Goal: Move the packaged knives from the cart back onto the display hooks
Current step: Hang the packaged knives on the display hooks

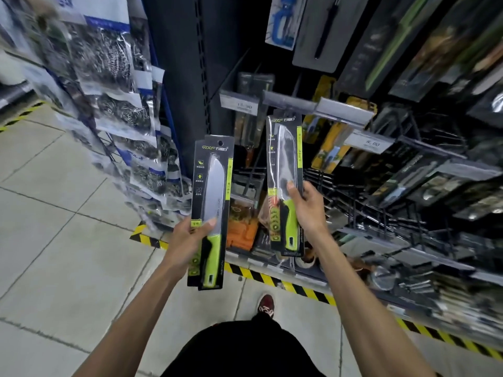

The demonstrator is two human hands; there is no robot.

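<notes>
I hold two packaged knives, each a steel blade with a lime-green handle on a black card. My left hand [187,239] grips the left knife pack [211,186] at its lower half, thumb across the front, upright over the floor. My right hand [307,208] grips the right knife pack [285,159] near the handle and holds it up against the display. Its top edge sits just under a hook's price-tag strip [315,106]. Whether the hook passes through the card's hole I cannot tell. The cart is out of view.
Dark display shelving [408,200] with hooks and many packaged tools fills the right side. Bags of steel scourers [117,110] hang on a rack at left. Yellow-black hazard tape [272,278] edges the shelf base. Tiled floor lies at left; my shoe [265,306] is below.
</notes>
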